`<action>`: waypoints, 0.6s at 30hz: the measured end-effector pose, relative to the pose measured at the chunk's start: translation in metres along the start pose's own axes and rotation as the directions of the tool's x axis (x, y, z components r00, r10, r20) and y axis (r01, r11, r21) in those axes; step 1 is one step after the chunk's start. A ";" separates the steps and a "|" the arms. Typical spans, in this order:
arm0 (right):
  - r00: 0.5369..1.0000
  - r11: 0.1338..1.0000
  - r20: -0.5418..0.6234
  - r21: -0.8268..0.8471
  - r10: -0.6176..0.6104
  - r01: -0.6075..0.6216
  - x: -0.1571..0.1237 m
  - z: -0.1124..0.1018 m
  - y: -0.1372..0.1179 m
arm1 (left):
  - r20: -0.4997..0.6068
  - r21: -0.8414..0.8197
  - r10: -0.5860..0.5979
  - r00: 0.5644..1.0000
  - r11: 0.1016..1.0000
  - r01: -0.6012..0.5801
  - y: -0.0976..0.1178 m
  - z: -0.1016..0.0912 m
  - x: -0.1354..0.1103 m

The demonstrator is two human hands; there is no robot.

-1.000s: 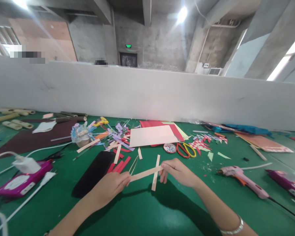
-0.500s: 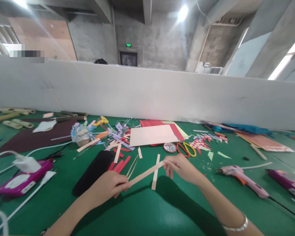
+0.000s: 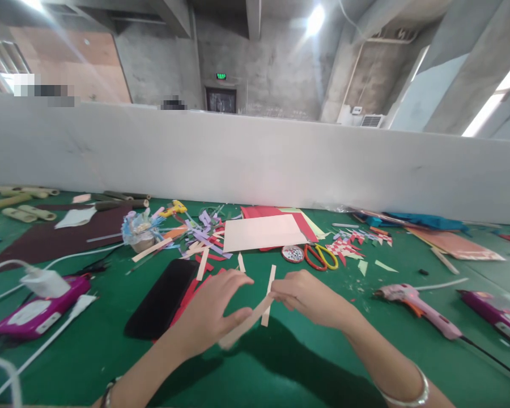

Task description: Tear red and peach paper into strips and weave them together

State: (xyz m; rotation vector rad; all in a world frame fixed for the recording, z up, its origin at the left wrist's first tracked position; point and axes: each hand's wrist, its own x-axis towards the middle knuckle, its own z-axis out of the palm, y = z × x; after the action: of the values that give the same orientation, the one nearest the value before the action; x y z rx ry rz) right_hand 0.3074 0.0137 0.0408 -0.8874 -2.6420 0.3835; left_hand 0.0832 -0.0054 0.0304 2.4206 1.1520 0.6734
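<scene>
A long beige paper strip (image 3: 255, 316) slants across the green table in front of me. My right hand (image 3: 308, 296) pinches its upper end. My left hand (image 3: 210, 314) is over the strip's lower part, fingers stretched toward the right hand and thumb against the strip. A second beige strip (image 3: 271, 281) lies upright on the table just behind the two hands, crossing behind the held one. Red paper strips (image 3: 191, 294) lie under my left hand beside a black phone (image 3: 164, 299).
On the green table (image 3: 280, 368) are a cream sheet on red paper (image 3: 263, 232), red and yellow scissors (image 3: 321, 256), a tin of googly eyes (image 3: 292, 254), a pink glue gun (image 3: 416, 306), purple devices (image 3: 38, 311), a white charger with cable, scrap strips (image 3: 199, 238). A white partition (image 3: 255, 158) is behind.
My left hand moved up and right along the strip toward my right hand, fingers now spread. The strip's lower end dropped and the strip tilted steeper. My right hand shifted slightly left.
</scene>
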 end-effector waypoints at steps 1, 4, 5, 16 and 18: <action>1.000 1.000 0.009 -0.007 -0.004 0.005 0.002 0.000 -0.003 | 0.037 -0.033 -0.001 0.999 0.999 0.002 0.007 0.001 0.004; 0.999 0.998 -0.011 0.057 0.038 -0.037 0.006 -0.002 -0.005 | 0.163 -0.134 -0.068 0.984 0.987 0.090 0.020 0.006 0.012; 0.998 0.994 -0.027 0.097 0.061 -0.058 0.007 -0.003 -0.004 | 0.199 -0.165 -0.094 0.976 0.978 0.128 0.022 0.007 0.014; 0.942 0.886 -0.038 0.353 0.334 -0.300 -0.021 -0.014 0.033 | 0.429 -0.164 -0.095 0.898 0.970 0.181 0.008 0.019 -0.001; 0.941 0.894 -0.022 0.321 0.337 -0.312 -0.028 -0.022 0.035 | 0.479 -0.123 -0.047 0.877 0.985 0.120 0.006 0.020 -0.001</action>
State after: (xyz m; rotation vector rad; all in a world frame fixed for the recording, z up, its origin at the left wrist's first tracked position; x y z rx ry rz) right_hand 0.3559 0.0265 0.0418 -1.2066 -2.2698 0.8087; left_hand 0.0970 -0.0125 0.0170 2.2159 0.9527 0.1116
